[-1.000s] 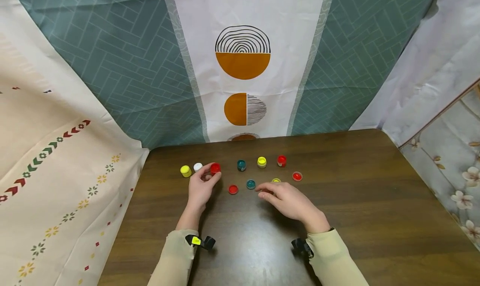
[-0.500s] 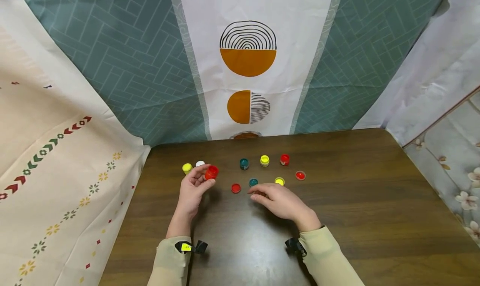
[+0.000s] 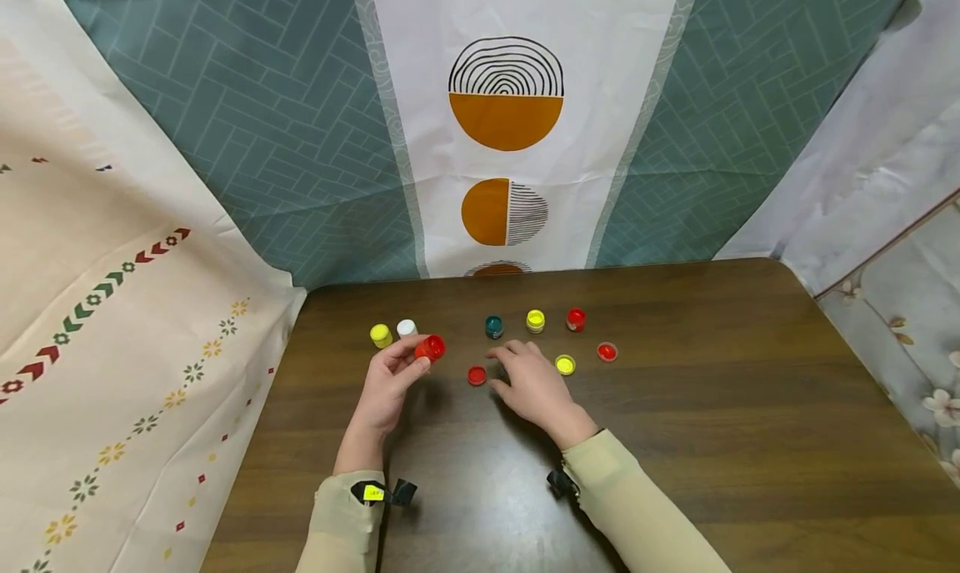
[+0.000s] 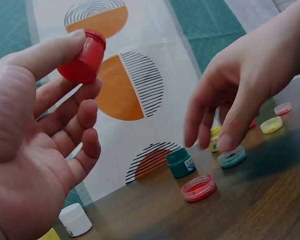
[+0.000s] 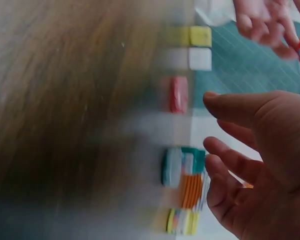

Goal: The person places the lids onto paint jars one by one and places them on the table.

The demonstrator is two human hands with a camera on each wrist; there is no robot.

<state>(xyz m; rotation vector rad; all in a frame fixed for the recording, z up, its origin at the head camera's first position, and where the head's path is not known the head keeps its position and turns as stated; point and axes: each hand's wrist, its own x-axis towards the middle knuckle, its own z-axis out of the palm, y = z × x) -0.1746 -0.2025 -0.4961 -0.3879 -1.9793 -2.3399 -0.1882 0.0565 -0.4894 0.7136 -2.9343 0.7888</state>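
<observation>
My left hand (image 3: 382, 391) pinches a small red paint jar (image 4: 87, 62) between thumb and fingers. The jar has no lid on, is held above the table and leans to one side. My right hand (image 3: 534, 385) holds nothing; its fingers are apart and loosely bent. Just left of its fingertips a red lid (image 3: 477, 376) lies on the table. In the left wrist view a teal lid (image 4: 232, 158) lies below the right thumb; the right hand hides it in the head view. An uncapped teal jar (image 3: 494, 328) stands behind the right fingertips.
On the brown table (image 3: 712, 406), an open yellow jar (image 3: 536, 322) and another open red jar (image 3: 576, 320) stand at the back. Before them lie a yellow lid (image 3: 566, 364) and a second red lid (image 3: 607, 352). A yellow-capped jar (image 3: 381, 335) and a white-capped jar (image 3: 407, 329) stand left.
My left hand has lifted the red jar off the table, drawn it nearer and tilted it. My right hand has moved left, from beside the teal lid towards the red lid.
</observation>
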